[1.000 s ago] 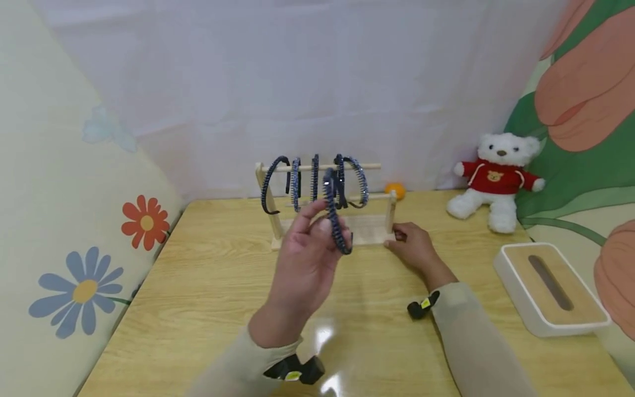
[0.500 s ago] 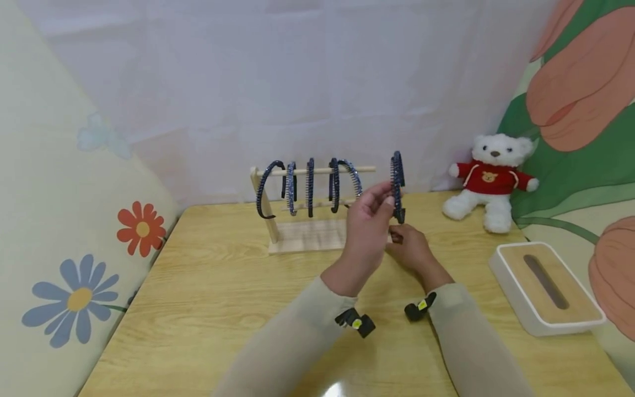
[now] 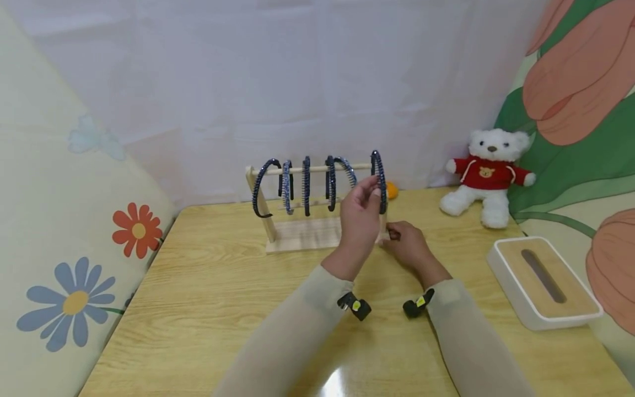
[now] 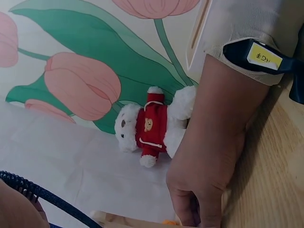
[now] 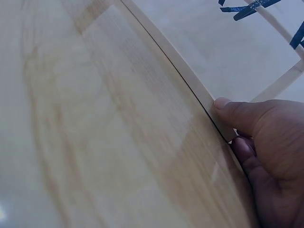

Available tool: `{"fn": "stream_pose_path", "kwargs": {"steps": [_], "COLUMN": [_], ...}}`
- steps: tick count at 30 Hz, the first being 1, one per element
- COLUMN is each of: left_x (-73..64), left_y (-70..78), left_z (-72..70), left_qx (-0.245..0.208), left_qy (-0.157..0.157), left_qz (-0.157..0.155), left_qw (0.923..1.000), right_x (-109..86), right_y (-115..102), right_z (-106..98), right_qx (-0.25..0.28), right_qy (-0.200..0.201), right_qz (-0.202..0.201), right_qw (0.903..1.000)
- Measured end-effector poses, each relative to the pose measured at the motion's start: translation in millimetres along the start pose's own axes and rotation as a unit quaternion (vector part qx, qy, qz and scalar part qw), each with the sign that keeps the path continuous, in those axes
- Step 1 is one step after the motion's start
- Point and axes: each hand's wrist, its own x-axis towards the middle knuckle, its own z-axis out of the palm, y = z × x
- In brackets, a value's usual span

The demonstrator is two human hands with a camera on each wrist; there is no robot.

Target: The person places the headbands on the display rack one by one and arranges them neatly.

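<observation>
My left hand (image 3: 359,215) pinches a dark blue toothed headband (image 3: 382,190) at the free right end of the upper bar of a wooden rack (image 3: 307,236). I cannot tell whether the bar's tip is inside the band. Several similar headbands hang along that bar, including a glittery blue one (image 3: 286,190) and a dark one (image 3: 306,190). With thumb and curled fingers, my right hand (image 3: 412,248) grips the right end of the rack's base. In the right wrist view, the thumb of my right hand (image 5: 270,142) lies on the base edge (image 5: 185,71).
A white teddy bear in a red sweater (image 3: 488,173) sits at the back right. In front of it stands a white tissue box with a wooden lid (image 3: 538,275). A small orange object (image 3: 392,191) lies behind the rack. White cloth hangs behind the table (image 3: 208,309).
My left hand has carried the headband from in front of the rack to the right, past the bar's end, then slightly back left against it. The right hand keeps its grip on the base.
</observation>
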Motion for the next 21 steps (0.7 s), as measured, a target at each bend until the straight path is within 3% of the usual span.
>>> {"fn": "stream_pose_path", "kwargs": {"steps": [8,21], "left_x": [5.0,7.9], "left_y": [-5.8,-4.5], "left_z": [1.3,4.1], "left_qx": [0.01,0.064], "left_qy": [0.036,0.108], "left_qz": [-0.036,-0.052], "left_qw": [0.9986,0.9908], "right_x": [-0.7,1.1], "right_y": [-0.2,1.6], "right_z": [0.1,0.0], "right_qx": [-0.011,-0.011], "right_qy": [-0.007,-0.001], "right_qz": [0.004,-0.006], "right_qw": [0.9999,0.9999]}}
